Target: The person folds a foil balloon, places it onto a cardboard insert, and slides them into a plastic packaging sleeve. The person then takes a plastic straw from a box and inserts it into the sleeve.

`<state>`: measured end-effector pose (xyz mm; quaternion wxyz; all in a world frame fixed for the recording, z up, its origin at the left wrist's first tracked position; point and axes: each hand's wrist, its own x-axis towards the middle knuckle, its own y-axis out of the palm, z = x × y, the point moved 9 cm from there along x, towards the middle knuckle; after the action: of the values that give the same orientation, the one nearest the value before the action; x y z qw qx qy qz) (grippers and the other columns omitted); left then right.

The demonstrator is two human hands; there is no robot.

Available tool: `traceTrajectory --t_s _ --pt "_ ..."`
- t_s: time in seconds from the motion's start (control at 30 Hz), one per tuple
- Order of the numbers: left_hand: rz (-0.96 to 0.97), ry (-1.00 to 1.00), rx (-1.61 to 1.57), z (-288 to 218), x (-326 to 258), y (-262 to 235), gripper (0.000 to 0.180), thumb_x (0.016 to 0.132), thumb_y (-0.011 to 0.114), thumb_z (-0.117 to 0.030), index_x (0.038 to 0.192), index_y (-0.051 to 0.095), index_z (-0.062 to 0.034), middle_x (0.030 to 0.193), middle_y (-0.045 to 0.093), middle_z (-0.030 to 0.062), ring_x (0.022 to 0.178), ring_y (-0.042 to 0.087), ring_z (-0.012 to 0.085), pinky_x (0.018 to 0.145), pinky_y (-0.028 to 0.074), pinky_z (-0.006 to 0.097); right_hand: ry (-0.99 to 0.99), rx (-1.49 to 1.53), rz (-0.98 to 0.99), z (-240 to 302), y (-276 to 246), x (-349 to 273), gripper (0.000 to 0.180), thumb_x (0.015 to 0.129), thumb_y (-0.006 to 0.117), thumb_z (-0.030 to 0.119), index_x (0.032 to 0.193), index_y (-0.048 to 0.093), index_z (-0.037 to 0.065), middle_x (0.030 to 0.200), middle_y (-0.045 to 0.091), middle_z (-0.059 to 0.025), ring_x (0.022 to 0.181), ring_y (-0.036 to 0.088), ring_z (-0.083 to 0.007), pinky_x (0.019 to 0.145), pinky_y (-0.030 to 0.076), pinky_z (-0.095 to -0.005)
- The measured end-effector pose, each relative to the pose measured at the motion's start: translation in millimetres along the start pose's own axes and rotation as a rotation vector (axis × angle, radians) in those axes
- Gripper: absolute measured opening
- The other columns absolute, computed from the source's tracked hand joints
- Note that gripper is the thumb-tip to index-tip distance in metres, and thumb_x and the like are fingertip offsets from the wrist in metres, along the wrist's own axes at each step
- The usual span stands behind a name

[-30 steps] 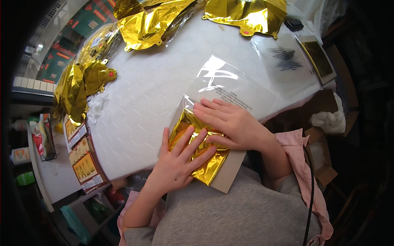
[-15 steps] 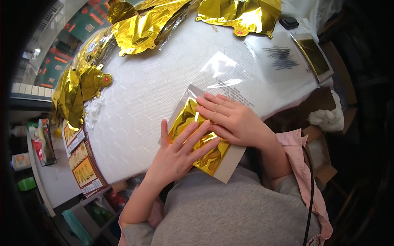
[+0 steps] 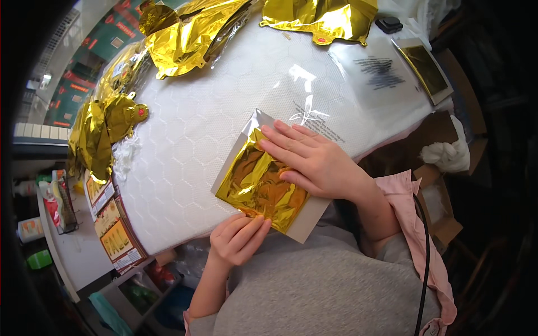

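Note:
A folded gold foil balloon (image 3: 263, 185) lies flat over a pale grey card (image 3: 307, 225), close to my body at the table's near edge. My right hand (image 3: 314, 159) rests on the upper right part of the foil, fingers stretched out and palm down. At the foil's lower left edge, my left hand (image 3: 241, 238) is closed, with thumb and fingertips pinching the rim. Part of a clear plastic bag (image 3: 330, 134) with dark print shows beyond my right hand.
Several unfolded gold foil balloons (image 3: 182, 45) lie along the far and left edges. A framed gold-faced card (image 3: 425, 70) and a small black object (image 3: 389, 24) sit at the far right. Printed packets (image 3: 120, 238) are stacked at the left edge, near white strings (image 3: 128, 152).
My left hand has moved off the middle of the foil, down toward my body, and its spread fingers have closed on the lower edge. My right hand stays flat on the foil.

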<state>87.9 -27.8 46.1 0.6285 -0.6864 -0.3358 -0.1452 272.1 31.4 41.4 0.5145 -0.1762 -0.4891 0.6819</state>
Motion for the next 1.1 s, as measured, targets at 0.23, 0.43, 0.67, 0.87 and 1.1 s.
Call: traceTrajectory --t_s 0.23,0.43,0.67,0.87,1.1 --pt "0.019 -0.085 -0.003 7 6 5 0.025 0.080 0.074 -0.007 0.104 0.081 -0.0071 0.106 0.075 0.0059 0.091 0.071 0.0187 0.087 0.062 0.038 0.042 -0.087 0.047 -3 9 -4 0.066 0.102 0.059 0.035 0.160 0.041 0.007 0.167 0.038 -0.0110 0.156 0.033 -0.0289 0.128 0.026 -0.0452" --pt "0.012 -0.162 -0.021 12 28 10 0.026 0.080 0.070 -0.007 0.102 0.083 -0.0079 0.104 0.077 0.0065 0.091 0.074 0.0218 0.089 0.061 0.040 0.024 -0.141 0.065 -3 7 -2 0.068 0.103 0.058 0.040 0.160 0.041 0.008 0.168 0.038 -0.0110 0.157 0.032 -0.0285 0.128 0.025 -0.0452" --pt "-0.034 -0.216 -0.015 23 49 26 0.022 0.085 0.070 -0.010 0.105 0.079 -0.0065 0.108 0.076 0.0068 0.091 0.075 0.0203 0.087 0.060 0.037 -0.051 0.012 0.106 7 18 4 0.066 0.106 0.049 0.045 0.160 0.041 0.008 0.166 0.041 -0.0118 0.155 0.035 -0.0300 0.129 0.023 -0.0471" --pt "-0.085 -0.276 0.060 25 48 29 0.013 0.091 0.069 -0.013 0.097 0.076 -0.0044 0.105 0.076 0.0084 0.086 0.074 0.0218 0.078 0.057 0.035 -0.131 0.278 0.065 23 22 13 0.074 0.106 0.043 0.055 0.159 0.041 0.003 0.159 0.048 -0.0164 0.150 0.042 -0.0367 0.125 0.031 -0.0497" --pt "-0.168 -0.396 0.034 28 21 18 0.021 0.088 0.075 -0.009 0.108 0.078 -0.0045 0.106 0.073 0.0079 0.089 0.073 0.0252 0.083 0.058 0.038 -0.271 0.361 0.002 27 8 23 0.065 0.100 0.061 0.042 0.151 0.053 0.004 0.153 0.055 -0.0165 0.146 0.049 -0.0355 0.121 0.038 -0.0493"
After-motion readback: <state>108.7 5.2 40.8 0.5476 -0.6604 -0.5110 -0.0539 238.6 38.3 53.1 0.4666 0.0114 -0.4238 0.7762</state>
